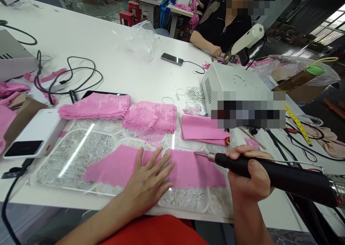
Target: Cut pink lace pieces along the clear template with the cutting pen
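Note:
A pink fabric piece [115, 166] lies flat on a clear patterned board [81, 158]. My left hand [151, 175] rests on it with fingers spread, where it meets a second pink panel [196, 169] on the right. In my right hand [250, 173] is a black wand-shaped tool [293, 178] with a narrow metal tip, wrapped by my fingers. The tip is at the upper edge of the right panel; whether it touches the cloth I cannot tell. Behind lie stacked pink lace pieces [97, 106], a looser lace pile [151, 117] and folded plain pink cloth [202, 128].
A grey metal box [237, 81] stands at the back right, near a yellow tape measure [299, 126] and cables. At left are a white power bank [35, 133] and a looped black cable [81, 72]. A phone [171, 59] lies farther back. Across the table sits another person [221, 26].

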Demonstrator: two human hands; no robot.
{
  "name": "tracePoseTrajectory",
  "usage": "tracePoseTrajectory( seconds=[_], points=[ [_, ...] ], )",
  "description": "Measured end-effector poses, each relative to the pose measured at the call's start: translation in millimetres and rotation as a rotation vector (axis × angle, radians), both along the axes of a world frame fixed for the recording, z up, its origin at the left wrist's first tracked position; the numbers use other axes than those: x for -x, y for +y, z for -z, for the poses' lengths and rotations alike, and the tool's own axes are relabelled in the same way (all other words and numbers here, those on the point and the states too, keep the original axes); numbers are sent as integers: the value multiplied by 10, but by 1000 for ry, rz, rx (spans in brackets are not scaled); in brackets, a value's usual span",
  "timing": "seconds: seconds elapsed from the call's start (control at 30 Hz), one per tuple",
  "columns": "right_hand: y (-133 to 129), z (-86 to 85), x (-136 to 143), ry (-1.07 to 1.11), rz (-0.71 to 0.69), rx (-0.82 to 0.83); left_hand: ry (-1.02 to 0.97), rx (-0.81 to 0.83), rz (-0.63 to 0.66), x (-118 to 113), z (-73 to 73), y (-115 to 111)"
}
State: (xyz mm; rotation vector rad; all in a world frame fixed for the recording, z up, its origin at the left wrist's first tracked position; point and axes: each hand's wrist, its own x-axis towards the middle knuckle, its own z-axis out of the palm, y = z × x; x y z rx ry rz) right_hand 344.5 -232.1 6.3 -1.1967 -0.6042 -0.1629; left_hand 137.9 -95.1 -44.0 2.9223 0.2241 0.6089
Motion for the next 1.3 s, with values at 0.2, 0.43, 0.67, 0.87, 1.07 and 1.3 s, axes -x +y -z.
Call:
tracePoseTrajectory(
  seconds=[0.2, 0.43, 0.67, 0.87, 1.07, 1.3],
  points=[
    [35, -13, 35, 50, 3, -29, 27, -12, 14, 7, -37, 8],
    [151, -31, 148, 40, -99, -32, 40, -16, 0, 7, -47, 1],
    [203, 8, 159, 36, -112, -29, 58, 0, 4, 26, -48, -4],
    [212, -2, 152, 16, -107, -2, 51, -12, 19, 27, -17, -1],
    [208, -52, 135, 39, -82, -35, 3, 11, 19, 55, -51, -12],
    [219, -70, 276, 87, -180, -12, 60, 18, 119, 223, -138, 3]
  ],
)
